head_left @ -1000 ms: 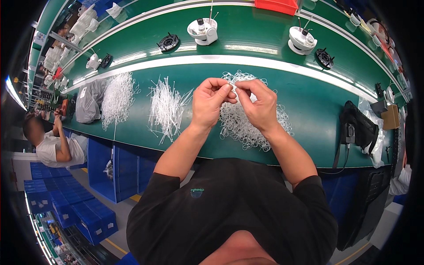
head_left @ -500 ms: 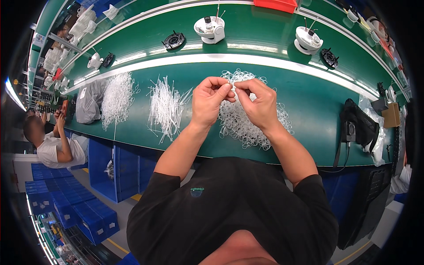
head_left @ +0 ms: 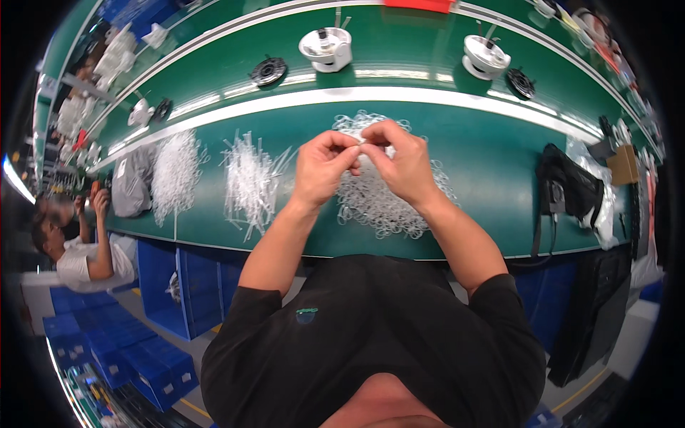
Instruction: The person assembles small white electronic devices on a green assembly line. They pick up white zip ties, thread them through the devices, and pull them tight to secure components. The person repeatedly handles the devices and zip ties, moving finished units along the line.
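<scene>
My left hand (head_left: pixel 321 167) and my right hand (head_left: pixel 401 160) meet fingertip to fingertip above the green bench. Thumbs and forefingers of both are pinched on a small white cable tie, mostly hidden by the fingers and blurred. Right below them spreads a heap of looped white cable ties (head_left: pixel 389 207). To the left of my hands lies a loose pile of straight white cable ties (head_left: pixel 251 185). Farther left is another heap of white ties (head_left: pixel 175 175).
A grey plastic bag (head_left: pixel 132 184) lies at the bench's left end, near a co-worker (head_left: pixel 93 260). White round housings (head_left: pixel 326 50) and black ring-shaped parts (head_left: pixel 268 72) stand on the raised shelf. At right sits a black bag (head_left: pixel 567 185). Blue crates (head_left: pixel 160 367) stand lower left.
The view has shifted a little, so the bench things sit slightly more to the left. Both hands keep their pinch, fingertips together. The co-worker's hands have moved up somewhat.
</scene>
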### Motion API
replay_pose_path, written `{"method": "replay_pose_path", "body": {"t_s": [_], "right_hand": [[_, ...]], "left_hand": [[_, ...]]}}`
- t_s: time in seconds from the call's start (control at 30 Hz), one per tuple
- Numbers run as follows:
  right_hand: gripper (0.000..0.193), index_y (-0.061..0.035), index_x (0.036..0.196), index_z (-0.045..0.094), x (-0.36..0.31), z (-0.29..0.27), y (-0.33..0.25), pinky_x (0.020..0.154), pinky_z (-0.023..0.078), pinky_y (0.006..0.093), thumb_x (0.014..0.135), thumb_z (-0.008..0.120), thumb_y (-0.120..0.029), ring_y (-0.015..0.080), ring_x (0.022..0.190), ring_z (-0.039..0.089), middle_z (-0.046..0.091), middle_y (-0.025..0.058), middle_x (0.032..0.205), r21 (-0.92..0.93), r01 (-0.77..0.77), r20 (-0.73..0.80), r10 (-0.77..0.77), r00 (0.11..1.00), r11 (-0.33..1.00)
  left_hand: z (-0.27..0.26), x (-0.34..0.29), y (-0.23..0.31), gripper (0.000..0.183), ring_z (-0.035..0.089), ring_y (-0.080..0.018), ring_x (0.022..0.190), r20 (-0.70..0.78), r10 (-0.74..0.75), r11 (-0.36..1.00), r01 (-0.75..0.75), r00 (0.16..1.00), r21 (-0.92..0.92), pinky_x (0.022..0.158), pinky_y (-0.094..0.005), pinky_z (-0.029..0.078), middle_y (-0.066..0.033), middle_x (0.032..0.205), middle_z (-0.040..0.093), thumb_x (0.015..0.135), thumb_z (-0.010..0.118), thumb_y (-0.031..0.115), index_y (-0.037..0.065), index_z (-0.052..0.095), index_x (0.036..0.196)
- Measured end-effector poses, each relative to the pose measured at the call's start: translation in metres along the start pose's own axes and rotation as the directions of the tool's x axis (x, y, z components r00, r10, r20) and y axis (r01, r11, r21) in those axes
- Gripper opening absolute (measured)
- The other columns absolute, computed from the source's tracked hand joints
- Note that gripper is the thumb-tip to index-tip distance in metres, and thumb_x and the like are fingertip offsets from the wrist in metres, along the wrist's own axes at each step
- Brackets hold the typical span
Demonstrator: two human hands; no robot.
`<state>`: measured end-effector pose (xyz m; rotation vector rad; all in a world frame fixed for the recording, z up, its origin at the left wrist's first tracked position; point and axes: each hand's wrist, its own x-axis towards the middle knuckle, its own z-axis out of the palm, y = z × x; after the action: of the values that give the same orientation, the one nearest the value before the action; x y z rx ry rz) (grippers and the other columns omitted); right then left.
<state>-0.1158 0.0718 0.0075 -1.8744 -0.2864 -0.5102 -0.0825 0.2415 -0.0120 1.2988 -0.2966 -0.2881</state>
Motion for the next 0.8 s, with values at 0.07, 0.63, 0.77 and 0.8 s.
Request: {"method": "replay_pose_path", "body": {"t_s": [0.07, 0.63, 0.77, 0.8], "right_hand": [[0.017, -0.0011, 0.097, 0.061, -0.001, -0.005, 0.002, 0.071, 0.054, 0.0341, 0.083, 0.072, -0.003, 0.0217, 0.079, 0.069, 0.069, 0.0107, 0.084, -0.016, -0.049, 0.047, 0.050, 0.998, 0.999], [0.026, -0.0060, 0.104, 0.059, 0.019, -0.058, 0.032, 0.076, 0.051, 0.0427, 0.079, 0.064, -0.004, 0.0334, 0.084, 0.063, 0.062, 0.0098, 0.087, -0.243, 0.586, 0.350, -0.493, 0.796, 0.773], [0.035, -0.0056, 0.111, 0.061, 0.046, -0.076, 0.051, 0.079, 0.052, 0.0427, 0.078, 0.072, -0.005, 0.0327, 0.091, 0.064, 0.066, 0.0127, 0.099, -0.235, 0.543, 0.182, -0.513, 0.839, 0.806], [0.035, -0.0052, 0.111, 0.062, 0.059, -0.093, 0.064, 0.080, 0.052, 0.0429, 0.078, 0.074, -0.005, 0.0337, 0.092, 0.064, 0.066, 0.0141, 0.101, -0.380, 0.467, 0.097, -0.467, 0.879, 0.799]], "left_hand": [[-0.002, 0.003, -0.001, 0.011, 0.065, -0.0129, 0.074, 0.033, -0.033, 0.999, 0.032, 0.999, 0.044, 0.064, -0.0276, 0.057, -0.0080, 0.088, 0.067, 0.091, 0.066, 0.001, -0.003, 0.064, 0.101], [0.016, 0.037, 0.000, 0.010, 0.071, -0.0189, 0.074, 0.246, -0.260, 0.963, 0.232, 0.934, 0.137, 0.060, -0.0296, 0.058, -0.0117, 0.086, 0.070, 0.091, 0.068, 0.004, -0.001, 0.060, 0.095], [0.011, 0.033, -0.001, 0.010, 0.071, -0.0187, 0.076, 0.270, -0.291, 0.951, 0.309, 0.918, -0.026, 0.064, -0.0307, 0.059, -0.0133, 0.088, 0.071, 0.090, 0.067, 0.001, -0.001, 0.061, 0.097], [0.013, 0.031, 0.000, 0.009, 0.071, -0.0190, 0.078, 0.281, -0.290, 0.937, 0.331, 0.915, -0.111, 0.065, -0.0306, 0.059, -0.0136, 0.090, 0.071, 0.091, 0.066, 0.000, -0.001, 0.061, 0.098]]}}
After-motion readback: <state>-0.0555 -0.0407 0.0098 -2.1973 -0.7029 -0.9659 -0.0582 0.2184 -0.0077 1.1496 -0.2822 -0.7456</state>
